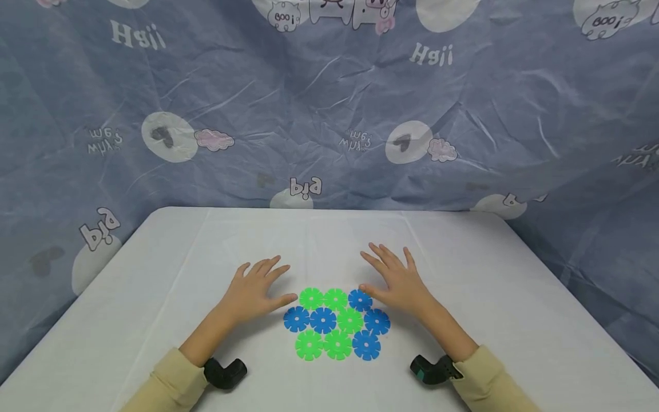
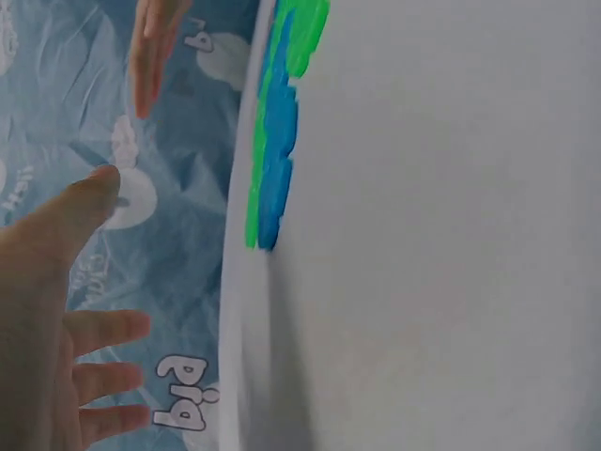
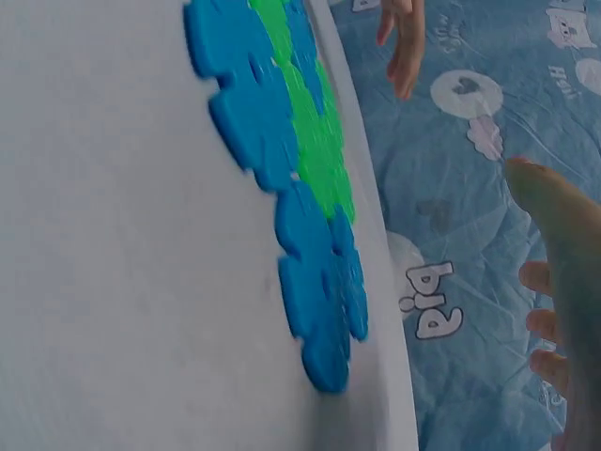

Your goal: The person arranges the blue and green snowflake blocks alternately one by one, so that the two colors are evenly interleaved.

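The left hand (image 1: pixel 252 294) and right hand (image 1: pixel 404 289) are hovering loosely spread, grasping nothing, presumably so the green discs (image 1: pixel 337 339) and blue discs (image 1: pixel 322 314) are lying undisturbed between them in three rows on the white table (image 1: pixel 329 237).

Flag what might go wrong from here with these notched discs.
In the head view, the right hand overlaps the far row's blue notched disc, so lowering it might nudge that disc. The green notched discs sit close beside blue ones; moving one may shift neighbours. All lie flat and may be awkward to lift.
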`<state>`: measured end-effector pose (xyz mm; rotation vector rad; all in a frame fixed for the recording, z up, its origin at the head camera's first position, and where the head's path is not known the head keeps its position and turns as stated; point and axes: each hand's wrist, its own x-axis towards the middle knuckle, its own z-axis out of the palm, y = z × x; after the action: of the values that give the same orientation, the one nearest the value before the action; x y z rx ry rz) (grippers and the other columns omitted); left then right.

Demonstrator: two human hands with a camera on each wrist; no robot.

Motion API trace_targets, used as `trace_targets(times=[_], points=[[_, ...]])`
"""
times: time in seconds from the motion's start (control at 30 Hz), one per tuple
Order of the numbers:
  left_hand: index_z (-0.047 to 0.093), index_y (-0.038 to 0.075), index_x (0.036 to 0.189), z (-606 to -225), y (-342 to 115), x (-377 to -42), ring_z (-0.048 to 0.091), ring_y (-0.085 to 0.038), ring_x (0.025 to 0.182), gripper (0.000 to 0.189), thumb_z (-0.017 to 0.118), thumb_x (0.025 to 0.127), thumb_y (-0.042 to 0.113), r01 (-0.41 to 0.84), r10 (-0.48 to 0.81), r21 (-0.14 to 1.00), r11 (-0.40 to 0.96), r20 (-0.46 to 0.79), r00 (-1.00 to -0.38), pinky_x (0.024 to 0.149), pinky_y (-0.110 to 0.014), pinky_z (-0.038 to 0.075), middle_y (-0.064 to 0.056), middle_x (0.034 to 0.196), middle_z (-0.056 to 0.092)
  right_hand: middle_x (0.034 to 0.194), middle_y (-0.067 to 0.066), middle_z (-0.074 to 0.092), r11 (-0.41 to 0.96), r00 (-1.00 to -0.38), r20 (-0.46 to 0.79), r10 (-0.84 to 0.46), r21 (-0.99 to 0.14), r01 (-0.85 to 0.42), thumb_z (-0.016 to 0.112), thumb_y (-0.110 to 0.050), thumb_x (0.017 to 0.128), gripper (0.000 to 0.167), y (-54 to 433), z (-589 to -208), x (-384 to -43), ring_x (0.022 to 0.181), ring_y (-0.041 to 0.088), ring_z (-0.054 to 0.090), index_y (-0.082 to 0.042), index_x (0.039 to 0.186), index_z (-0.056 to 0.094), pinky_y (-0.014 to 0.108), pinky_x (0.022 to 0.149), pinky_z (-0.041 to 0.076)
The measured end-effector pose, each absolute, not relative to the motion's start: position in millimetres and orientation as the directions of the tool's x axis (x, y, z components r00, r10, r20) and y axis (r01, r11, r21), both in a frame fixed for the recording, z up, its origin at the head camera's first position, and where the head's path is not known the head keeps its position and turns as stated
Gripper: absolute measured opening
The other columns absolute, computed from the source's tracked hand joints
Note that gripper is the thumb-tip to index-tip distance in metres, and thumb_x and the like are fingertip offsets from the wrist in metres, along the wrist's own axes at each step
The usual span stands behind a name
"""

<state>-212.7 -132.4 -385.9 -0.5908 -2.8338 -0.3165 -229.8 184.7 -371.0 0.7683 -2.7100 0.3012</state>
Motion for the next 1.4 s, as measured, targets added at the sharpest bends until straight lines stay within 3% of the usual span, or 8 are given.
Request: trace_targets(times=[0.13, 0.23, 0.37, 0.53, 0.8, 1.23, 1.4], points=[[0.062, 0.022, 0.108, -391.0, -124.9, -207.2, 0.054, -0.018, 0.107, 0.053, 0.053, 0.077, 0.063, 0.424, 0.375, 0.203, 0.883, 0.243, -0.895, 0.086, -0.044, 0.038, 0.001, 0.114, 0.059, 0.145, 0.007, 0.035, 0.797, -0.787, 0.314, -0.531, -0.132, -0.59, 0.056, -0.051, 0.082, 0.067, 162.0, -378.3, -227.5, 0.133, 0.029, 0.033, -0.021, 0.138, 0.039, 0.06, 0.106, 0.009], [0.062, 0.022, 0.097, -394.9, -121.6, -205.6, 0.057, -0.013, 0.094, 0.047, 0.056, 0.075, 0.063, 0.42, 0.379, 0.257, 0.87, 0.197, -0.904, 0.076, -0.037, 0.04, 0.006, 0.099, 0.06, 0.144, 0.006, 0.037, 0.781, -0.782, 0.271, -0.561, -0.139, -0.609, 0.055, -0.051, 0.083, 0.065, 145.0, -385.2, -227.2, 0.132, 0.026, 0.035, -0.02, 0.138, 0.039, 0.058, 0.106, 0.013], [0.06, 0.02, 0.097, -399.1, -120.5, -204.4, 0.055, -0.009, 0.086, 0.047, 0.059, 0.074, 0.061, 0.417, 0.402, 0.355, 0.837, 0.12, -0.908, 0.073, -0.034, 0.041, 0.009, 0.093, 0.058, 0.136, 0.006, 0.045, 0.764, -0.79, 0.229, -0.569, -0.207, -0.61, 0.057, -0.047, 0.084, 0.06, 123.5, -391.6, -227.7, 0.127, 0.025, 0.041, -0.018, 0.135, 0.043, 0.056, 0.104, 0.021], [0.057, 0.019, 0.101, -402.9, -123.3, -205.2, 0.046, -0.007, 0.078, 0.045, 0.063, 0.074, 0.055, 0.418, 0.447, 0.502, 0.758, 0.067, -0.892, 0.068, -0.027, 0.037, 0.009, 0.086, 0.05, 0.126, 0.007, 0.051, 0.734, -0.828, 0.193, -0.526, -0.389, -0.557, 0.057, -0.043, 0.085, 0.055, 103.8, -400.5, -229.1, 0.12, 0.027, 0.046, -0.018, 0.133, 0.046, 0.052, 0.1, 0.027], [0.053, 0.023, 0.105, -417.0, -128.2, -208.7, 0.037, -0.006, 0.084, 0.047, 0.069, 0.071, 0.053, 0.492, 0.546, 0.562, 0.665, 0.084, -0.834, 0.075, -0.025, 0.028, 0.011, 0.09, 0.042, 0.126, 0.006, 0.049, 0.711, -0.828, 0.216, -0.517, -0.43, -0.556, 0.058, -0.041, 0.085, 0.05, 102.2, -422.0, -228.4, 0.117, 0.026, 0.045, -0.016, 0.128, 0.051, 0.052, 0.099, 0.027], [0.053, 0.024, 0.103, -423.6, -132.2, -210.7, 0.037, -0.005, 0.086, 0.046, 0.07, 0.07, 0.05, 0.493, 0.552, 0.589, 0.64, 0.094, -0.829, 0.075, -0.026, 0.027, 0.011, 0.091, 0.043, 0.12, 0.004, 0.049, 0.684, -0.83, 0.243, -0.502, -0.475, -0.553, 0.063, -0.039, 0.08, 0.039, 98.9, -423.4, -226.9, 0.11, 0.024, 0.045, -0.016, 0.111, 0.058, 0.05, 0.094, 0.027], [0.052, 0.023, 0.104, -421.3, -131.6, -210.0, 0.037, -0.005, 0.088, 0.047, 0.071, 0.07, 0.049, 0.483, 0.555, 0.608, 0.63, 0.083, -0.827, 0.077, -0.027, 0.026, 0.011, 0.092, 0.043, 0.118, 0.004, 0.05, 0.697, -0.835, 0.242, -0.493, -0.465, -0.546, 0.063, -0.043, 0.079, 0.042, 97.9, -424.3, -226.4, 0.111, 0.024, 0.045, -0.017, 0.112, 0.058, 0.05, 0.094, 0.027]])
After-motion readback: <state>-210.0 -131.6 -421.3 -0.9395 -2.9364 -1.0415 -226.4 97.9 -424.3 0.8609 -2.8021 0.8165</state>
